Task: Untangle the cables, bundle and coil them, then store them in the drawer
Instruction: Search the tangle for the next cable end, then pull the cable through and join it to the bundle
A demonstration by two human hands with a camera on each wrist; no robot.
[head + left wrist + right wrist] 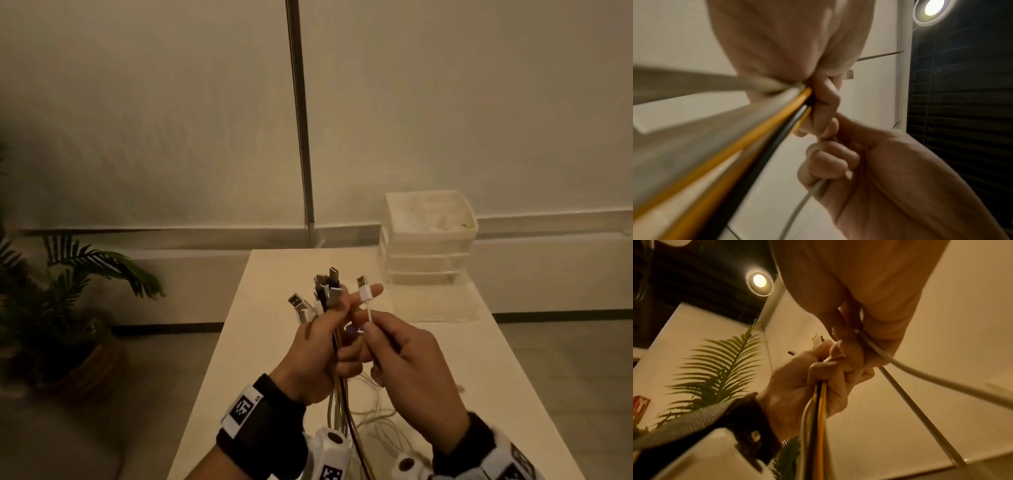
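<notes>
My left hand [320,346] grips a bundle of cables [325,291] upright above the table, their USB plugs sticking out above the fist. White, yellow and black cords [342,404] hang from the fist down to the table. In the left wrist view the yellow and black cords [764,129] run into the curled fingers [822,104]. My right hand [407,363] pinches a white cable [367,301] just below its plug and holds it against the left index finger. The right wrist view shows that white cable [910,369] leaving my right fingers [846,345]. The drawer [442,301] stands pulled out.
A white drawer unit [426,236] stands at the far right of the white table [281,274], its clear bottom drawer out on the tabletop. Loose white cable loops [380,421] lie under my hands. A potted palm [65,308] stands on the floor at left; a metal pole [301,120] rises behind.
</notes>
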